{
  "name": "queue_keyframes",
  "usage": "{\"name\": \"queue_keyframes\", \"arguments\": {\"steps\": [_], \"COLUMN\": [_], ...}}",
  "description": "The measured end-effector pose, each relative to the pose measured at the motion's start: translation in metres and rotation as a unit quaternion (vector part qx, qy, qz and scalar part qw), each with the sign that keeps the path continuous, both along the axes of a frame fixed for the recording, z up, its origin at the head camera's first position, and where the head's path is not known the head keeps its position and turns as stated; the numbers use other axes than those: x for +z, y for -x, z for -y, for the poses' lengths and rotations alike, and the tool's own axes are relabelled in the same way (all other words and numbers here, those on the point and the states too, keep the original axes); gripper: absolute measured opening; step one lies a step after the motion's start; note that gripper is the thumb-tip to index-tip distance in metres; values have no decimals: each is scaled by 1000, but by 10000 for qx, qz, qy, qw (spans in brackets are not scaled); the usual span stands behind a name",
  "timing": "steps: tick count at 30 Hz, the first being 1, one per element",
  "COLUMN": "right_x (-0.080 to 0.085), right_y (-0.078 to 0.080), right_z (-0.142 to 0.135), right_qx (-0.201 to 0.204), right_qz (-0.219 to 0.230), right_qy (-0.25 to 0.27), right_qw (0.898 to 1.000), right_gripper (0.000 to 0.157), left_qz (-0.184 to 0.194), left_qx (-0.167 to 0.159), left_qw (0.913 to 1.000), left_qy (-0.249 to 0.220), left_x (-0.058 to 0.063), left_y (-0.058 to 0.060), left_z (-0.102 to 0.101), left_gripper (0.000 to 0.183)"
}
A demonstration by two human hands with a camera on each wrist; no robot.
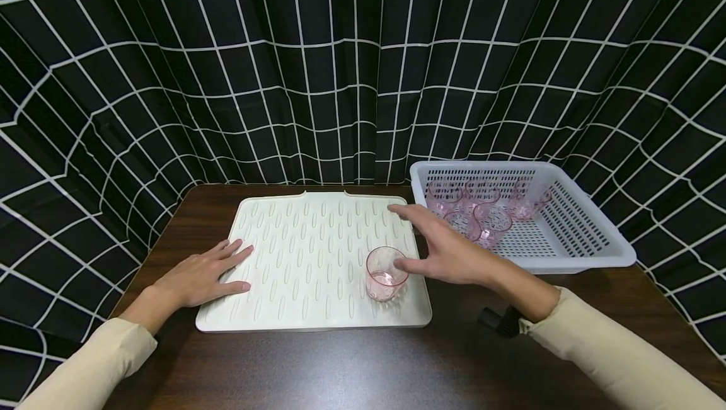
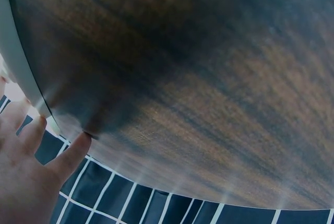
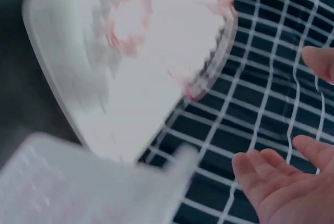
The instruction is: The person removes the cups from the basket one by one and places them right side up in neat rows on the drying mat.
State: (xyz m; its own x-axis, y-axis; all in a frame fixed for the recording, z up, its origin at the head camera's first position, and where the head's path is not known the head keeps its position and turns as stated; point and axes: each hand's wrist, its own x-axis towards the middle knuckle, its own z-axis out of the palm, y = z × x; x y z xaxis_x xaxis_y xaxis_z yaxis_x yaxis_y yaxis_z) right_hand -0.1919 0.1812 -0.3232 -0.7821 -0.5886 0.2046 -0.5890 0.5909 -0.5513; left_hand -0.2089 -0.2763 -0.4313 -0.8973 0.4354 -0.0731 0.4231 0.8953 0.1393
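Observation:
A clear pink-tinted glass [image 1: 381, 282] stands upright on the right part of a white ribbed drying tray [image 1: 295, 259]. My right hand [image 1: 454, 249] is beside it, thumb and fingers spread apart, the thumb overlapping the rim in the head view. From the right wrist, the hand [image 3: 292, 187] shows nothing between its fingers, and the blurred glass [image 3: 223, 44] appears apart from them. My left hand [image 1: 205, 276] rests with spread fingers on the tray's left edge. In the left wrist view, that hand [image 2: 31, 166] lies at the pale tray edge [image 2: 21, 51].
A pale plastic basket [image 1: 544, 264] with slotted walls sits right of the tray, several pink glasses [image 1: 492, 224] grouped in its left half. Both stand on a dark wood table [image 1: 317, 372]. A black curtain with white grid lines [image 1: 340, 82] hangs behind and along both sides.

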Motion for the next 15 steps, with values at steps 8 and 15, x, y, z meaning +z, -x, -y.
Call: {"name": "queue_keyframes", "arguments": {"steps": [8, 15], "right_x": [34, 46], "right_y": [39, 76], "right_z": [-39, -86], "right_qx": [-635, -1682], "right_qz": [-709, -739], "right_qy": [285, 836], "right_qw": [9951, 9794], "right_gripper": [85, 84], "left_qz": [37, 50], "left_qx": [31, 32], "left_qw": [10000, 10000], "left_qy": [-5, 14], "left_x": [0, -3], "left_y": [0, 2], "left_z": [1, 3], "left_gripper": [85, 87]}}
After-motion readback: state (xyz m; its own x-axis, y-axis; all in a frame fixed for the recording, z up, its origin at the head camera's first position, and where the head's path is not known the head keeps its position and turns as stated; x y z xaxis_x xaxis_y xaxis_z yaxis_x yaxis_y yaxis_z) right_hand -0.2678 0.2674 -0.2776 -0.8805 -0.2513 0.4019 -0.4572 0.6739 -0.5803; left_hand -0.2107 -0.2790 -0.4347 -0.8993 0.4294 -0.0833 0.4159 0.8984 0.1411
